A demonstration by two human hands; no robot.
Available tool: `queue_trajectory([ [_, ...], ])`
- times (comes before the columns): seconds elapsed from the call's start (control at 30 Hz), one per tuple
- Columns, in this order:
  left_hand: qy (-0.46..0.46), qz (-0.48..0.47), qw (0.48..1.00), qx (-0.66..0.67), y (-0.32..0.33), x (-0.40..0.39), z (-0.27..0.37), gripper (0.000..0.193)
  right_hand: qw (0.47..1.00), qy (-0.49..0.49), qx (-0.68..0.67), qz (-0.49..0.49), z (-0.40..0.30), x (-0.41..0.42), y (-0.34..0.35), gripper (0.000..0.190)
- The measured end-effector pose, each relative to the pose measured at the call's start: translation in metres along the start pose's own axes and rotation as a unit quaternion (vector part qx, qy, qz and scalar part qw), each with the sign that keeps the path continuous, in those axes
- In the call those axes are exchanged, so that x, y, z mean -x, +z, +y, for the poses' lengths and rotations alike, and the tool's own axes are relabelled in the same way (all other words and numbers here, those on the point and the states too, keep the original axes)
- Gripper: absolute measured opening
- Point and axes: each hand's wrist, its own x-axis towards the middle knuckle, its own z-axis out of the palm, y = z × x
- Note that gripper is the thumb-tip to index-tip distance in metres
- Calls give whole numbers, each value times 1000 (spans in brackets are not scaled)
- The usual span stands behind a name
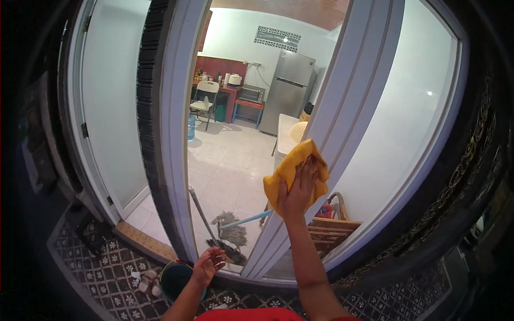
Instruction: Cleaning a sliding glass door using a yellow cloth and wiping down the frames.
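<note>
My right hand (299,188) lies spread on a yellow cloth (277,186), pressing it against the white window frame (341,132) where the frame meets the glass pane. Part of the cloth is bunched over and around the fingers. Lower down and to the left, my left hand (209,263) holds nothing, its fingers curled loosely apart in front of the lower part of the glass. Under my left forearm stands a dark bucket (174,281) on the patterned floor.
Behind the glass are a string mop (235,228), a broom (227,250), a wooden chair (333,232), a white table (286,124) and a refrigerator (289,92). Sandals (148,283) lie left of the bucket. A white door (116,100) stands at the left.
</note>
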Motion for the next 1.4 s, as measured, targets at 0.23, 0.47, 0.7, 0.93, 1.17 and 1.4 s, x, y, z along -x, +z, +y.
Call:
queue_trajectory([
  [0.23,-51,16,997,-49,-9,5,-7,33,986,15,-84,-141,-7,107,-5,59],
  [0.47,-20,216,967,-136,-53,0,-29,51,747,297,-450,-389,-93,182,-9,43],
  [0.7,50,7,994,99,-41,41,17,70,592,235,-562,-528,-148,175,8,35],
  [0.93,111,57,986,112,-73,53,23,72,684,112,-493,-525,-182,172,36,42],
  [1.17,55,198,977,62,-114,43,44,55,853,59,-389,-343,-125,128,40,60],
  [1.4,269,134,954,13,-73,-24,108,58,993,-100,14,65,6,-63,-37,50],
])
